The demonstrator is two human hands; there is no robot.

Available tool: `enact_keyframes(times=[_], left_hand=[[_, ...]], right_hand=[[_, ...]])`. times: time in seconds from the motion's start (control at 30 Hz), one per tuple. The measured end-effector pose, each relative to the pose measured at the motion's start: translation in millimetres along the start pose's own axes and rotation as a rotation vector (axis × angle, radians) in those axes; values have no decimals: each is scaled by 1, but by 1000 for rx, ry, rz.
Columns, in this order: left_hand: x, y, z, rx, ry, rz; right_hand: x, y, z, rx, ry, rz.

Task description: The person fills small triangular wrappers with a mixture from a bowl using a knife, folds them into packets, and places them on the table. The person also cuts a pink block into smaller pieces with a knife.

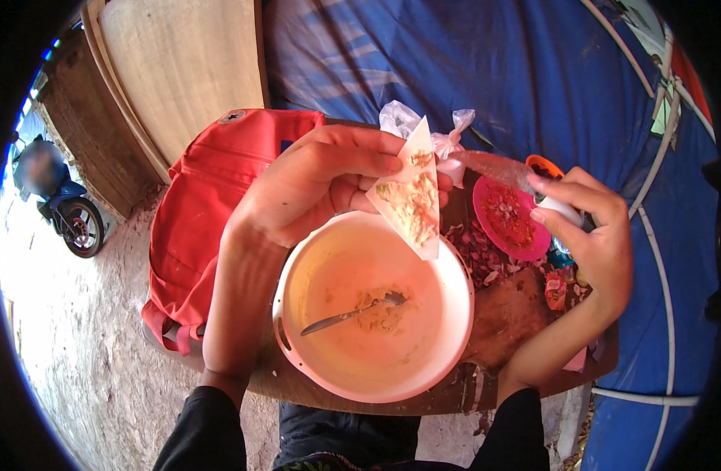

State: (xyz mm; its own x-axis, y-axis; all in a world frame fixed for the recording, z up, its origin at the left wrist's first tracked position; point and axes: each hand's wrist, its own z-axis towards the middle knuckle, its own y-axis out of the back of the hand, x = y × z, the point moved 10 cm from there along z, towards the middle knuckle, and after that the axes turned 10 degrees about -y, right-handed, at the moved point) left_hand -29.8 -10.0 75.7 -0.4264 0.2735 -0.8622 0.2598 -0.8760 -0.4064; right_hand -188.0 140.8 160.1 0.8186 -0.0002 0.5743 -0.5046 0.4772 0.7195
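Note:
My left hand (pixel 337 169) pinches a white triangular piece (pixel 407 192), perhaps a wrapper, by its upper part. A lumpy pale-yellow paste with green flecks is spread across its face. The piece is held over the far rim of a large white basin (pixel 297 345). My right hand (pixel 588 228) grips the white handle of a knife (pixel 498 166). Its smeared blade points left toward the piece, with the tip close to my left fingers. Inside the basin lies a metal spoon (pixel 341 318), its bowl in a small remnant of the same-looking paste.
A pink plate (pixel 525 250) of reddish chopped food stands right of the basin, with an orange bowl (pixel 547 163) behind. Reddish peelings (pixel 490 251) and a brown board (pixel 509 314) lie nearby. Plastic bags (pixel 399 118) sit behind, a red backpack (pixel 203 196) at left, a blue tarp (pixel 470 63) beyond.

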Motion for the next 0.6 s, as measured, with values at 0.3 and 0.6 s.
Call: enact_keyframes(times=[0.3, 0.6], left_hand=[[2, 9, 1, -71, -55, 63], [-6, 2, -1, -105, -119, 85]], right_hand=[[16, -18, 6, 41, 158, -31], [15, -31, 9, 58, 162, -72]])
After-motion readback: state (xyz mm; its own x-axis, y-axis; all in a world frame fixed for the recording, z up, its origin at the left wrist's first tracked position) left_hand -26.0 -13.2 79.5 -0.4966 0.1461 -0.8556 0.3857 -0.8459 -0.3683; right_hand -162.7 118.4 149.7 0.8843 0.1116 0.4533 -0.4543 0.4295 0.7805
